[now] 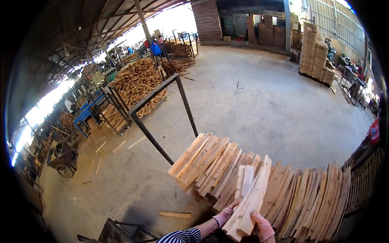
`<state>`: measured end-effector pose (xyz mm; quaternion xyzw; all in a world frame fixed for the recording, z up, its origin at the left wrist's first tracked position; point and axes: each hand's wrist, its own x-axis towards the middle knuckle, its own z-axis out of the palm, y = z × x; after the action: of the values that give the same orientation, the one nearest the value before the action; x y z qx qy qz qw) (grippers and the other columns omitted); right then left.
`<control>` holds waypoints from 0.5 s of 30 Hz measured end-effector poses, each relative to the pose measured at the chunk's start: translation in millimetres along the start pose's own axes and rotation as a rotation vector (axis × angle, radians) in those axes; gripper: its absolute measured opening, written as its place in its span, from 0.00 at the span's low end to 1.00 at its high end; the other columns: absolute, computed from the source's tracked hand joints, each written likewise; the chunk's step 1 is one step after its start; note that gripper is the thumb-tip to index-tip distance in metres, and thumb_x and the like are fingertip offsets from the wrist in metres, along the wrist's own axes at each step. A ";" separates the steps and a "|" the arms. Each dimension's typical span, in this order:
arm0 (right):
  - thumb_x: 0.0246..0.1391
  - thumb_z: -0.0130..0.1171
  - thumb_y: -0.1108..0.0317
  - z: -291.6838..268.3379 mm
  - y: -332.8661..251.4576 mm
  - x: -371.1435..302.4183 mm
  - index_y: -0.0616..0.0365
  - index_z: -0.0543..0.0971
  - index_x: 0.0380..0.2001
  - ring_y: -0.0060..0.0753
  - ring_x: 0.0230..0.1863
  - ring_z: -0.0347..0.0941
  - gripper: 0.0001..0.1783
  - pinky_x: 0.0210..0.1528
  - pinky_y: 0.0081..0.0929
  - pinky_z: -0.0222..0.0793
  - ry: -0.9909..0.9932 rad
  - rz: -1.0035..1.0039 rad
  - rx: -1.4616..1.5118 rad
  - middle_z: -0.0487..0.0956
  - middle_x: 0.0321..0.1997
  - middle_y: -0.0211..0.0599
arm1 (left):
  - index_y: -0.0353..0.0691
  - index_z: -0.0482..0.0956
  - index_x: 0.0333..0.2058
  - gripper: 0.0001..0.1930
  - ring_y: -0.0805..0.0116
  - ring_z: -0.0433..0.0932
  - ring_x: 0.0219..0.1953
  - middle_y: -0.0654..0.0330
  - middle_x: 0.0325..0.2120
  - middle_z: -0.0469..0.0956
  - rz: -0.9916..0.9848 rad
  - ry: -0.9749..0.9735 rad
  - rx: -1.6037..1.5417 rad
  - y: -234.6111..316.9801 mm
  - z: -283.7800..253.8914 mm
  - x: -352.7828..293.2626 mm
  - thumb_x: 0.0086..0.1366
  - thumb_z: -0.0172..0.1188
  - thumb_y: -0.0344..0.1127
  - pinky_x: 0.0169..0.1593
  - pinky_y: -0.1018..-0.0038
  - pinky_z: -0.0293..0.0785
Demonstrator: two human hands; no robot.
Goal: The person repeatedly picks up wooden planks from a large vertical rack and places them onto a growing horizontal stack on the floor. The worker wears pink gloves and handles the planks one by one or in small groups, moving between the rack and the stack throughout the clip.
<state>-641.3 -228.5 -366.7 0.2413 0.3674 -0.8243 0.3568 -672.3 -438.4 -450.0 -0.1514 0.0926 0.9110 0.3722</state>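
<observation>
Holding a small bundle of pale wood slats (248,202) by its near end, we note both gloved hands closed around it: left hand (223,216) under the near-left edge, right hand (262,226) wrapped on the near-right edge; the bundle lies over the near edge of the stacked row of slats (300,198). Long axis runs from us up and slightly right, far end pointing away toward the concrete floor (263,105). Risk, as we judge it: the slats are loose in the grip, so one could slide out or fan; the far end could catch the row and knock slats off its leaning left end by the metal rack frame (162,117).
</observation>
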 end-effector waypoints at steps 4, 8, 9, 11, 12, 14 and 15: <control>0.64 0.62 0.59 3.7 -31.5 -28.8 0.65 0.72 0.62 0.39 0.56 0.78 0.29 0.59 0.41 0.78 -0.036 -0.180 -0.029 0.80 0.56 0.45 | 0.39 0.77 0.58 0.32 0.62 0.81 0.48 0.55 0.51 0.82 0.049 0.198 0.276 -8.7 85.5 7.1 0.66 0.63 0.58 0.54 0.64 0.78; 0.67 0.58 0.65 0.8 -38.2 -95.8 0.66 0.70 0.64 0.37 0.59 0.75 0.27 0.62 0.35 0.72 0.017 -0.346 -0.387 0.78 0.59 0.46 | 0.38 0.75 0.60 0.30 0.65 0.79 0.51 0.57 0.53 0.80 0.288 0.165 0.462 -31.0 104.7 9.6 0.68 0.62 0.54 0.57 0.67 0.74; 0.67 0.56 0.66 -6.4 -38.1 -121.8 0.66 0.69 0.65 0.36 0.60 0.73 0.27 0.62 0.33 0.71 0.050 -0.404 -0.580 0.77 0.60 0.46 | 0.38 0.73 0.62 0.31 0.65 0.77 0.55 0.57 0.56 0.77 0.244 0.107 0.429 -31.6 114.8 14.9 0.69 0.61 0.54 0.61 0.68 0.70; 0.66 0.58 0.61 -7.9 -38.8 -155.4 0.65 0.63 0.69 0.35 0.61 0.72 0.34 0.63 0.33 0.68 -0.009 -0.458 -0.673 0.74 0.63 0.47 | 0.37 0.68 0.66 0.33 0.66 0.72 0.62 0.57 0.62 0.73 0.173 0.014 0.351 -31.0 135.4 12.1 0.72 0.57 0.53 0.68 0.71 0.62; 0.65 0.58 0.59 -6.6 -44.0 -164.3 0.65 0.62 0.70 0.34 0.62 0.71 0.36 0.64 0.32 0.68 -0.080 -0.454 -0.691 0.73 0.64 0.48 | 0.37 0.69 0.65 0.32 0.66 0.72 0.62 0.57 0.62 0.74 0.127 0.099 0.345 -28.1 148.4 13.8 0.72 0.57 0.53 0.68 0.71 0.62; 0.58 0.66 0.53 38.5 -59.1 -193.2 0.64 0.56 0.73 0.35 0.65 0.69 0.48 0.66 0.31 0.65 0.269 -0.434 -0.733 0.70 0.67 0.51 | 0.37 0.71 0.64 0.30 0.66 0.73 0.61 0.58 0.60 0.75 0.090 0.160 0.411 -30.9 166.3 36.8 0.71 0.58 0.51 0.67 0.71 0.63; 0.55 0.68 0.52 25.4 -51.9 -178.2 0.62 0.56 0.73 0.35 0.66 0.67 0.50 0.67 0.30 0.64 0.384 -0.720 -0.800 0.70 0.68 0.51 | 0.37 0.71 0.63 0.29 0.67 0.74 0.60 0.59 0.60 0.75 0.108 0.142 0.472 -37.7 165.0 50.7 0.71 0.59 0.50 0.67 0.72 0.64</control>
<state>-572.4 -150.4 -211.0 0.0926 0.7683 -0.6318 0.0437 -714.2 -332.3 -315.0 -0.1188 0.3367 0.8698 0.3407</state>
